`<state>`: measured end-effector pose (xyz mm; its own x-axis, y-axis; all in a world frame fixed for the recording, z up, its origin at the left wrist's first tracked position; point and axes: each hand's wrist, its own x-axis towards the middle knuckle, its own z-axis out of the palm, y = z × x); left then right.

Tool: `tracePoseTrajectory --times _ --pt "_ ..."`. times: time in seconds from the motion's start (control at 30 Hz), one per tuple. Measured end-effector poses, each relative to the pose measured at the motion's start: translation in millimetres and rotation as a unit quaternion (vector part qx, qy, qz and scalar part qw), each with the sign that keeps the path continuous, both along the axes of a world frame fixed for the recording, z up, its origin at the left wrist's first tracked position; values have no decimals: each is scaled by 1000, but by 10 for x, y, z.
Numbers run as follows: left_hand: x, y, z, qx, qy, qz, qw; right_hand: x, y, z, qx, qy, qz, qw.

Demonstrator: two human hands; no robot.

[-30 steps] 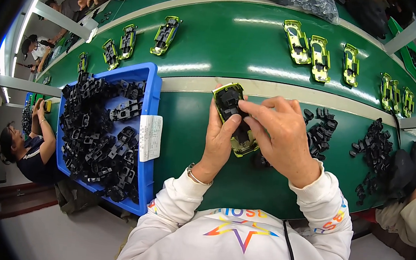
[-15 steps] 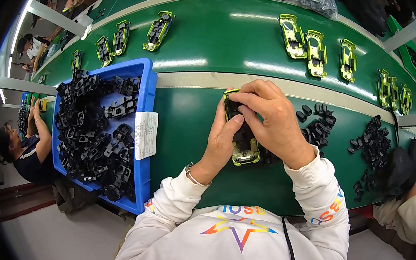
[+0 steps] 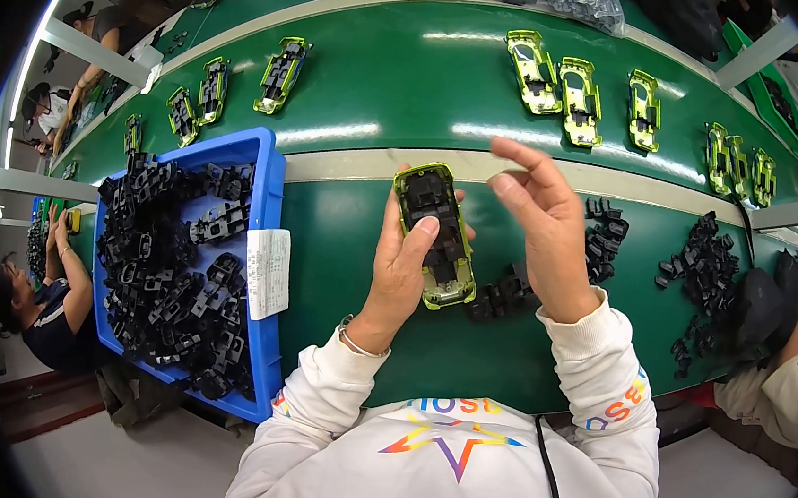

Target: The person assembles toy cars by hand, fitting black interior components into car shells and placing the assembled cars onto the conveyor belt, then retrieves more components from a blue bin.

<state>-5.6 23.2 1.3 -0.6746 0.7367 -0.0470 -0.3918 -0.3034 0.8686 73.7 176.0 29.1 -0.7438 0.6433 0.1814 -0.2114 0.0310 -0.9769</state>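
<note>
My left hand (image 3: 401, 263) grips a lime-green toy car body (image 3: 448, 289) with a black insert (image 3: 430, 195) seated inside it. The thumb presses on the black part while the fingers support the shell from behind. To the right, my right hand (image 3: 545, 229) is lifted off the car, its fingers apart and nothing visible in them. Small black plastic parts (image 3: 501, 296) lie on the green table just below and between the hands. More black pieces (image 3: 606, 239) are spread behind my right hand, which partly hides them.
At left stands a blue bin (image 3: 263, 341) of black moulded inserts, with a paper label (image 3: 267, 274) on its side. Green car bodies (image 3: 580, 104) lie on the conveyor (image 3: 386, 77) ahead. A heap of black parts (image 3: 702, 261) and a dark bag (image 3: 762, 314) sit at right. Other people work on both sides.
My right hand has let go of the car and moved right, its fingers opening. My left hand keeps the car and has shifted slightly left, so the black insert now shows.
</note>
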Motion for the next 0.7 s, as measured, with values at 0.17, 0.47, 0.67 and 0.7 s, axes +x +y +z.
tracePoseTrajectory --times 0.17,0.47,0.67,0.7 --pt "31 -14 14 -14 21 -3 1000 -20 -116 57 -199 -98 121 968" --pt "153 -20 -71 -83 160 18 983 -133 -97 6 -214 -166 132 954" --pt "221 128 -13 -50 93 -20 994 113 128 126 -153 -154 161 963" --pt "241 159 15 -45 76 -24 996 205 239 104 -89 -132 146 976"
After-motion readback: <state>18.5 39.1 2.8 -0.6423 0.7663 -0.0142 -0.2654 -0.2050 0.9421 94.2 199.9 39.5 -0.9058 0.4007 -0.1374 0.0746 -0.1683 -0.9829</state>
